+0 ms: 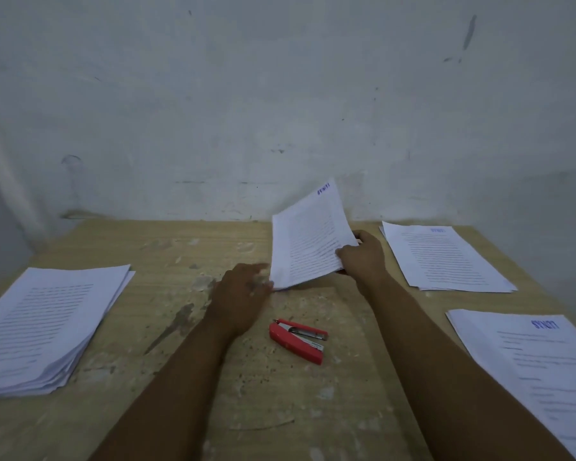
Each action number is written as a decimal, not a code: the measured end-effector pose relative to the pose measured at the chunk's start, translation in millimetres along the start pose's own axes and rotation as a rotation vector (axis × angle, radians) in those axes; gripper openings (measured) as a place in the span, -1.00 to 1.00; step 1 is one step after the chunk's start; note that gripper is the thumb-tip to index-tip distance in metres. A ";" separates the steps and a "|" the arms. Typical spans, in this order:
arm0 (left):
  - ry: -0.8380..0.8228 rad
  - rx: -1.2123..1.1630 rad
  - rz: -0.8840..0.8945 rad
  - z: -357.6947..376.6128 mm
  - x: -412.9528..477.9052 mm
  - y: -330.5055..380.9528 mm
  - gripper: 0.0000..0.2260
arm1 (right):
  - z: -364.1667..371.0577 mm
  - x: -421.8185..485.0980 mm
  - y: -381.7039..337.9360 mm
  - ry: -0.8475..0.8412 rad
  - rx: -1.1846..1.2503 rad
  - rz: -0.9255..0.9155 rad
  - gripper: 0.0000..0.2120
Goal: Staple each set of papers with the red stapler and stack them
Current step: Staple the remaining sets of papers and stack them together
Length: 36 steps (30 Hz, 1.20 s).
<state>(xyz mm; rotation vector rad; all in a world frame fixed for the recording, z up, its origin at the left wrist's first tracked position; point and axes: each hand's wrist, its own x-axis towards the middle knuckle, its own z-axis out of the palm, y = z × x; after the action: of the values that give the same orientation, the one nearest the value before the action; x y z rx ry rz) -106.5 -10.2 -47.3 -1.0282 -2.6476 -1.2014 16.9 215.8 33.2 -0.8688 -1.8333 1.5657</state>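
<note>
one paper set (308, 241) gripped by right hand (363, 257); blue heading (323, 189) "lunas".

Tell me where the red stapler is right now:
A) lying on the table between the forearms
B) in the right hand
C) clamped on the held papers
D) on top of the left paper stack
A: the red stapler lies on the table with neither hand on it; the right hand grips the raised papers and the left hand is at their lower corner.
</note>
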 end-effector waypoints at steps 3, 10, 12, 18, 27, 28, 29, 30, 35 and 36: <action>0.064 -0.393 -0.218 -14.7 -1.9 19.3 -0.47 | -13.3 -33.1 -3.0 0.027 0.056 -0.135 -0.72; 0.132 -0.704 -0.256 -89.7 -11.0 65.5 -0.60 | -21.0 -116.5 10.5 -0.035 0.206 -0.170 -0.76; 0.210 -0.622 -0.197 -102.2 -30.6 77.0 -0.83 | -17.5 -140.8 14.4 -0.090 0.179 -0.183 -0.75; 0.349 -0.631 -0.217 -105.0 -98.2 90.5 -0.88 | -14.7 -182.7 16.9 -0.212 0.018 -0.242 -0.67; 0.357 -0.708 -0.170 -104.6 -147.1 89.0 -0.87 | -15.2 -210.0 17.0 -0.151 0.033 -0.270 -0.71; 0.335 -0.698 -0.172 -105.1 -149.6 90.2 -0.87 | -15.3 -210.9 15.7 -0.138 0.034 -0.270 -0.75; 0.317 -0.691 -0.175 -105.1 -152.1 92.0 -0.86 | -14.8 -212.1 13.8 -0.127 0.037 -0.274 -0.79; 0.306 -0.693 -0.183 -104.8 -153.9 93.9 -0.84 | -14.1 -212.9 12.8 -0.120 0.046 -0.275 -0.80; 0.327 -0.690 -0.186 -102.2 -158.6 104.3 -0.81 | -8.1 -224.3 9.8 -0.127 0.109 -0.289 -0.69; 0.342 -0.685 -0.190 -100.8 -158.3 104.8 -0.82 | -6.9 -225.6 9.5 -0.125 0.107 -0.297 -0.68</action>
<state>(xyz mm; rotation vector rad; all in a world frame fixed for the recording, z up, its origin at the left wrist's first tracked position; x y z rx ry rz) 57.5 -116.7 41.8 -0.5356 -2.1325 -2.1805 164.5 45.1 22.4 -0.4349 -1.8474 1.5380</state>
